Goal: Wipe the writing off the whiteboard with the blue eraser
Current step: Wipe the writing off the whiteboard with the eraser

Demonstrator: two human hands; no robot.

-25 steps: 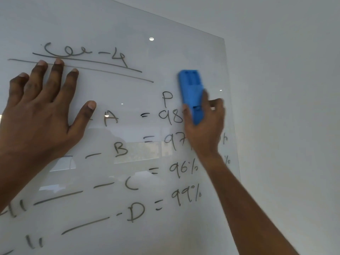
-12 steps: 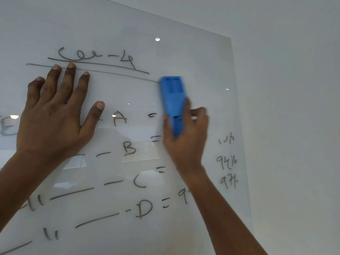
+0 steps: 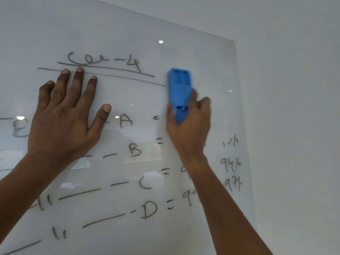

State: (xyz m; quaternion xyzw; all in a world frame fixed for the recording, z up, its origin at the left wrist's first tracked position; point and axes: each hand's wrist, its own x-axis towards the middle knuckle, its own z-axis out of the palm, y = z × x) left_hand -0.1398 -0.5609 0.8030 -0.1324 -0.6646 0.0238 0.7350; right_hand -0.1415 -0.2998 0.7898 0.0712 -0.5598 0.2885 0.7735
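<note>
On the glass close in front of me, my left hand (image 3: 64, 122) lies flat with fingers spread, palm pressed to the whiteboard (image 3: 211, 56), bracing, gripping nothing. My right hand (image 3: 189, 129) is wrapped around the lower end of the blue eraser (image 3: 180, 92), thumb on one side, fingers on the other, pad side against the board, long axis roughly upright.

Change since a second ago: eraser has slid left from the right-hand figures to the end of the long underline (image 3: 103, 76). The "P" and the top numbers beside "A" and "B" are gone; only the equals signs show there. So the upper right column looks cleared, and I judge the job is early, most writing left.

Further up, the heading (image 3: 103, 60) and its two lines are untouched. Rows A to D (image 3: 135, 150) are intact on the left. Right edge has a faint smudge plus "94%" and "97%" (image 3: 231, 173).

Hidden: my right forearm covers the C and D figures. My left hand covers text. Left writing is cut off by the frame. Right hand is motion-blurred.
</note>
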